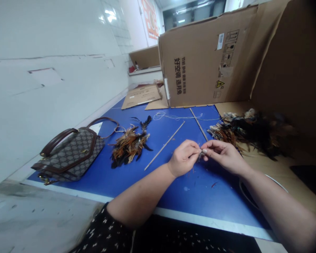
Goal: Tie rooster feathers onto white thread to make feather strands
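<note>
My left hand (183, 159) and my right hand (224, 154) meet over the blue tabletop (158, 189), fingertips pinched together. Between them is a small, dark, wispy feather (200, 157), mostly hidden by the fingers. Just beyond my right hand lies a pile of brown, black and whitish feathers (249, 130). A bunch of brown and black feathers (130, 146) rests farther left. One thin stick (164, 146) lies slantwise left of my hands, while a second stick (198, 123) runs behind them. Pale string (173, 116) trails loosely across the back of the table.
A patterned handbag (75, 154) with brown trim stands at the left. Behind the table rises a large cardboard box (200, 70), and flat cardboard (140, 96) lies at the back left. A dark flat object (309, 179) sits at the right. Small feather scraps dot the tabletop.
</note>
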### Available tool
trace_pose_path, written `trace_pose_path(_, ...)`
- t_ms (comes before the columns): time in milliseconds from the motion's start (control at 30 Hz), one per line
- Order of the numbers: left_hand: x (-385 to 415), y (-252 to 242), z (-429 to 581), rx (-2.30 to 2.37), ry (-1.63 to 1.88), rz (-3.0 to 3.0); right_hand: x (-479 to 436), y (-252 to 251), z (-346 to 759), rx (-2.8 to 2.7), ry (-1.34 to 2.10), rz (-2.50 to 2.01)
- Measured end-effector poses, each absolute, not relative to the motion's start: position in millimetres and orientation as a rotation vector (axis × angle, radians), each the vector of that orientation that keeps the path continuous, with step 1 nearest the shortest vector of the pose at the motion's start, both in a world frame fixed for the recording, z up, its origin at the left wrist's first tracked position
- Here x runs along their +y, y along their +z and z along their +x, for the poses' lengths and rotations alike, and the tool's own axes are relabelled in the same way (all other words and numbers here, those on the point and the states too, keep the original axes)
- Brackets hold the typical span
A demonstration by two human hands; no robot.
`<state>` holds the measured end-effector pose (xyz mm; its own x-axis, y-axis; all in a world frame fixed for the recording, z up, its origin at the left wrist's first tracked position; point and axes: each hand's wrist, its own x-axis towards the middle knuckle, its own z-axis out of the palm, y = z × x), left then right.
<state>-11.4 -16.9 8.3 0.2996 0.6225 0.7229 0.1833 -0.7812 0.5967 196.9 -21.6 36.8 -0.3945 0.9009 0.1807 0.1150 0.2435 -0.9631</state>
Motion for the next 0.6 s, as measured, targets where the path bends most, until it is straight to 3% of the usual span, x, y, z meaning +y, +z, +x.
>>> trace_pose_path(600,-18.9,19.2,-9.5,0.739,1.532,2.11,-19.7,32.4,197.8,-1.834,1.077,-0.943)
